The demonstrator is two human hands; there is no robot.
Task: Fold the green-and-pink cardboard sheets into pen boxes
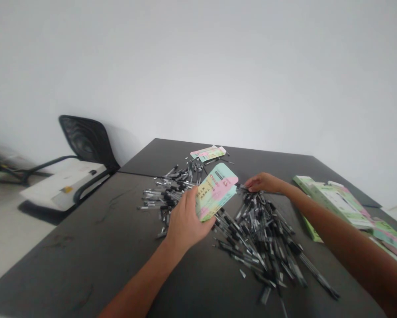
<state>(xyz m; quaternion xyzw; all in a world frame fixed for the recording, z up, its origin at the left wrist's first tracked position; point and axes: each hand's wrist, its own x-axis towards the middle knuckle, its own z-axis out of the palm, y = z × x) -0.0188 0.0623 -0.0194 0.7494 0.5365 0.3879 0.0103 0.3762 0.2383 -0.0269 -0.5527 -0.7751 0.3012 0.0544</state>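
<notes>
My left hand [185, 221] is closed round a small pastel pen box [216, 190], mint, pink and yellow, held tilted above a big heap of black pens [251, 225] on the dark table [95, 247]. My right hand [262, 182] reaches over the far side of the heap, its fingers pinched on a pen [242, 187] right at the open end of the box. More pens [172, 185] spread out to the left of the box.
Another pastel box [209, 153] lies at the far edge of the pens. A stack of flat green and pink boxes [344, 203] lines the right side of the table. A black chair [85, 145] and a white carton [62, 183] stand off the table's left.
</notes>
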